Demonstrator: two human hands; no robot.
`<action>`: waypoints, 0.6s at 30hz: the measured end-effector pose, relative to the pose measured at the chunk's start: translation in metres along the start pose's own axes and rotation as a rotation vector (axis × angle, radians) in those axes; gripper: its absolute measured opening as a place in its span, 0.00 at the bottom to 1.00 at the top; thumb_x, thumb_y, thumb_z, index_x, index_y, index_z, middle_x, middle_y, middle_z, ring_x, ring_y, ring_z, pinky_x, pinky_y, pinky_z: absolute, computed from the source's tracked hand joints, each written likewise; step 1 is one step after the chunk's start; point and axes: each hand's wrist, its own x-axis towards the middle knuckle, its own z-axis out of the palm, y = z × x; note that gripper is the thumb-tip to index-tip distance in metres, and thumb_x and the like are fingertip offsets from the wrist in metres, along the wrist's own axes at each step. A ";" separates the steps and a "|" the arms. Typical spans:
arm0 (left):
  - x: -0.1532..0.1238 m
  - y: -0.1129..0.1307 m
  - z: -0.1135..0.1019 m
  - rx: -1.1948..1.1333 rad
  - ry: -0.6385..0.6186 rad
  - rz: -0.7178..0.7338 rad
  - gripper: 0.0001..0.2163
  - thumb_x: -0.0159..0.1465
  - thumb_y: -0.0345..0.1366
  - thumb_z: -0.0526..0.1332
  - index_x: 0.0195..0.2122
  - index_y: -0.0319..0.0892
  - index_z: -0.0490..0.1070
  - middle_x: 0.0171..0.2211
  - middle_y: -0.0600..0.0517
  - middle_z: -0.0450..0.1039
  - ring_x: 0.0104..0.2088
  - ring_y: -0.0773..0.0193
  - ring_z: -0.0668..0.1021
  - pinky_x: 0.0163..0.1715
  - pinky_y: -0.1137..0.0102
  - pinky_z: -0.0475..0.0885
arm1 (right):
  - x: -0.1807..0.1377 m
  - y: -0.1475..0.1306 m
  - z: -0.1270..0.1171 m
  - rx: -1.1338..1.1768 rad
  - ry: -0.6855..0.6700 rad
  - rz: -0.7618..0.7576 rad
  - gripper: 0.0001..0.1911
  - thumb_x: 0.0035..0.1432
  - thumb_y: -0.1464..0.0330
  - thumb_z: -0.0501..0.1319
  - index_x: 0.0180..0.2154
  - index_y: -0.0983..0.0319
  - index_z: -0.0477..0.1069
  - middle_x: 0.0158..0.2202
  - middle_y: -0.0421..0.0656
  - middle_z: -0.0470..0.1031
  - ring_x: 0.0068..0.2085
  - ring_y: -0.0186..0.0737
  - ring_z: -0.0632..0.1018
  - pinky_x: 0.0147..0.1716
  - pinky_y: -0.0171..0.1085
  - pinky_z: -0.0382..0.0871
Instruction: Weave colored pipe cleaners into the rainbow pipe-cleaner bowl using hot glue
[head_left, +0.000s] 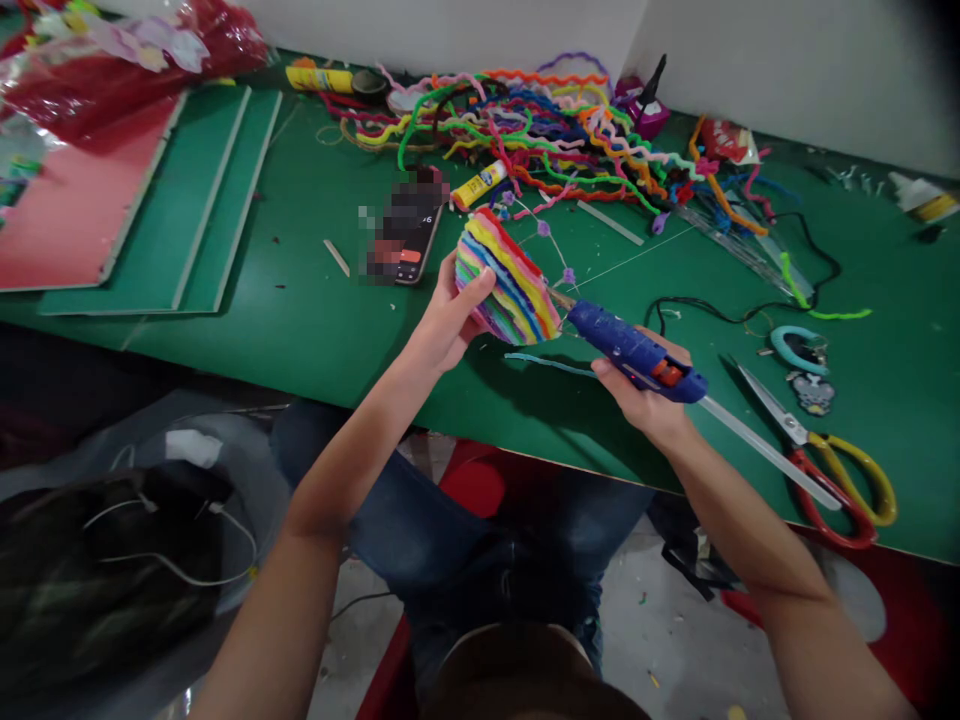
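My left hand [447, 320] grips a rainbow disc [506, 280] made of coiled pipe cleaners, held on edge above the green table [300, 300]. My right hand [646, 398] is closed around a blue hot glue gun [636, 352]. The gun's nozzle touches the right edge of the disc. A clear glue stick pokes out of the gun's back toward the scissors [821, 455].
A heap of coloured pipe cleaners [525, 120] lies at the back of the table. A phone [405, 235] and a yellow glue tube [480, 185] lie behind the disc. Green and red boards [150, 200] are stacked at the left. A black cord [712, 310] runs across the right.
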 end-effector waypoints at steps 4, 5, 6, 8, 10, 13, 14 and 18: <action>-0.001 0.001 0.002 0.007 0.014 -0.014 0.30 0.52 0.51 0.69 0.54 0.56 0.62 0.56 0.53 0.68 0.61 0.49 0.67 0.56 0.53 0.70 | -0.001 0.001 0.001 0.019 0.014 -0.008 0.20 0.53 0.60 0.64 0.19 0.59 0.56 0.17 0.35 0.58 0.19 0.29 0.62 0.19 0.35 0.55; -0.001 0.001 0.002 0.008 0.016 -0.021 0.30 0.51 0.51 0.69 0.54 0.56 0.62 0.55 0.53 0.68 0.61 0.49 0.67 0.56 0.53 0.70 | -0.001 0.001 0.001 0.022 0.013 -0.006 0.20 0.53 0.60 0.64 0.19 0.59 0.56 0.17 0.35 0.58 0.19 0.30 0.61 0.19 0.35 0.55; -0.001 0.001 0.001 0.008 0.018 -0.025 0.30 0.51 0.51 0.69 0.54 0.55 0.62 0.55 0.52 0.68 0.61 0.48 0.67 0.56 0.53 0.70 | -0.001 0.001 0.001 0.021 0.007 0.000 0.20 0.53 0.60 0.64 0.19 0.59 0.57 0.17 0.35 0.58 0.19 0.30 0.62 0.19 0.35 0.55; 0.000 0.001 0.001 0.000 0.022 -0.017 0.31 0.51 0.51 0.69 0.54 0.55 0.62 0.54 0.52 0.69 0.60 0.48 0.68 0.55 0.52 0.71 | -0.001 0.000 0.000 0.012 -0.009 0.021 0.21 0.53 0.59 0.64 0.19 0.59 0.56 0.17 0.35 0.58 0.19 0.30 0.61 0.19 0.35 0.55; 0.000 0.001 0.001 -0.017 0.018 0.006 0.31 0.51 0.51 0.70 0.54 0.54 0.61 0.53 0.52 0.70 0.60 0.48 0.68 0.55 0.52 0.71 | -0.001 -0.001 0.000 0.005 -0.018 0.036 0.21 0.53 0.59 0.64 0.19 0.58 0.56 0.17 0.35 0.58 0.18 0.30 0.61 0.18 0.35 0.55; 0.000 0.001 0.001 -0.027 0.007 0.027 0.31 0.51 0.50 0.70 0.54 0.53 0.61 0.52 0.52 0.70 0.61 0.49 0.67 0.56 0.53 0.71 | -0.001 -0.001 0.000 -0.003 -0.015 0.044 0.21 0.53 0.58 0.64 0.18 0.58 0.56 0.17 0.35 0.58 0.18 0.29 0.61 0.18 0.35 0.54; 0.000 0.001 0.000 -0.027 0.005 0.027 0.31 0.51 0.50 0.70 0.54 0.53 0.61 0.52 0.52 0.70 0.61 0.49 0.67 0.56 0.54 0.71 | -0.001 0.000 0.000 -0.009 -0.014 0.046 0.21 0.53 0.58 0.63 0.18 0.58 0.56 0.17 0.35 0.58 0.18 0.30 0.61 0.18 0.35 0.54; 0.000 -0.001 0.000 -0.026 0.004 0.007 0.31 0.51 0.51 0.70 0.54 0.52 0.61 0.51 0.51 0.70 0.61 0.48 0.67 0.55 0.51 0.71 | 0.000 -0.001 0.002 -0.029 -0.022 0.062 0.21 0.53 0.56 0.62 0.19 0.58 0.56 0.17 0.36 0.59 0.18 0.30 0.62 0.18 0.35 0.56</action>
